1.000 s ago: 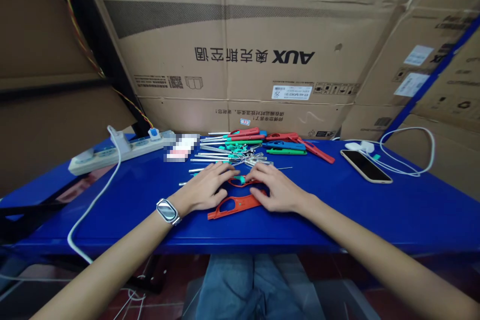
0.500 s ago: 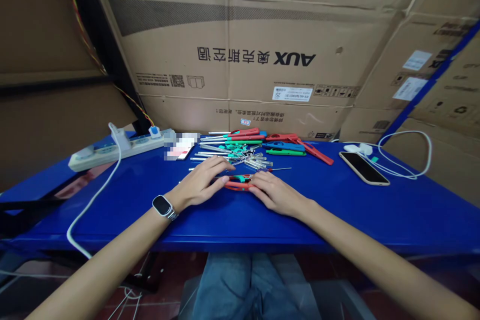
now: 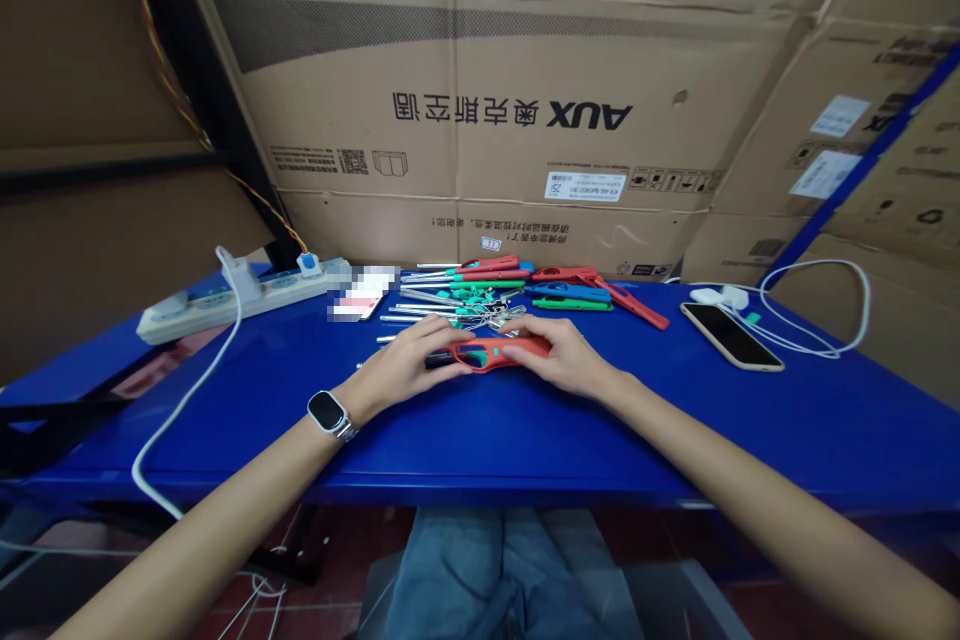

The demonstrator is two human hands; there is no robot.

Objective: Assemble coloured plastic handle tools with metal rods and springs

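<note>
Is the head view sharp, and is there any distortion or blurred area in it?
Head view: mostly sharp and evenly lit; wide-angle distortion bends the blue table edge and the cardboard boxes; one pixelated patch beside the power strip; both hands clear.

Bare forearms — wristwatch (image 3: 328,412), blue jeans (image 3: 495,570)

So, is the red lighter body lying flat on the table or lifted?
Lifted: both hands, left hand and right hand, hold the red lighter body above the blue table.
</note>
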